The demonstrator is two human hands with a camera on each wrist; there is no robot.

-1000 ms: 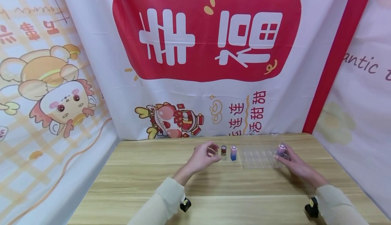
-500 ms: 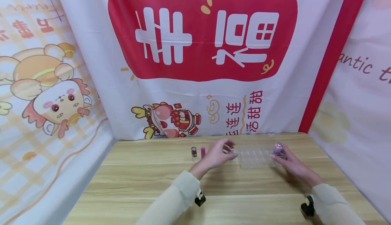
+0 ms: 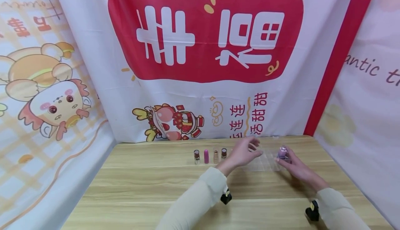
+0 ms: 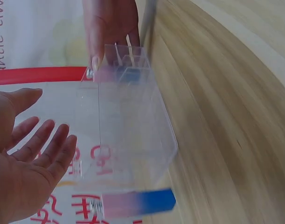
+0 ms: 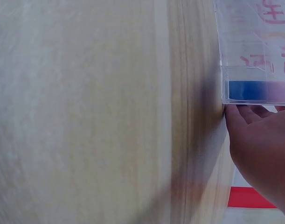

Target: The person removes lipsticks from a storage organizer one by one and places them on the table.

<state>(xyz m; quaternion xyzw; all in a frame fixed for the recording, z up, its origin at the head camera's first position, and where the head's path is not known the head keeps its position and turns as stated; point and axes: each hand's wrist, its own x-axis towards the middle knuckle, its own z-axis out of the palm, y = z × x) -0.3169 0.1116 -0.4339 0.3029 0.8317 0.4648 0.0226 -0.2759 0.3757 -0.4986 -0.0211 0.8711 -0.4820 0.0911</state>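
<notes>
My left hand (image 3: pixel 245 152) hovers over the clear divided organizer (image 3: pixel 256 165) with nothing in it; its fingers (image 4: pixel 53 151) are loosely spread in the left wrist view. At the organizer's right end, my right hand (image 3: pixel 295 162) grips the end with the thumb in front. A pink-to-blue lipstick tube (image 3: pixel 282 152) stands in the end compartment there, its blue base (image 5: pixel 247 90) against the clear wall in the right wrist view. A second pink-to-blue tube (image 4: pixel 137 204) stands just left of the organizer, hidden behind my left hand in the head view.
Left of the organizer runs a row of upright lipsticks: a dark-topped one (image 3: pixel 196 156), a magenta one (image 3: pixel 206 156), a rose-gold one (image 3: pixel 216 156) and another dark-topped one (image 3: pixel 224 153). Printed cloth (image 3: pixel 175 119) hangs behind the wooden table (image 3: pixel 150 178).
My left hand has moved right along the lipstick row, from beside the dark-topped tube to above the organizer, uncovering the tubes behind it. The right hand has kept its place at the organizer's end.
</notes>
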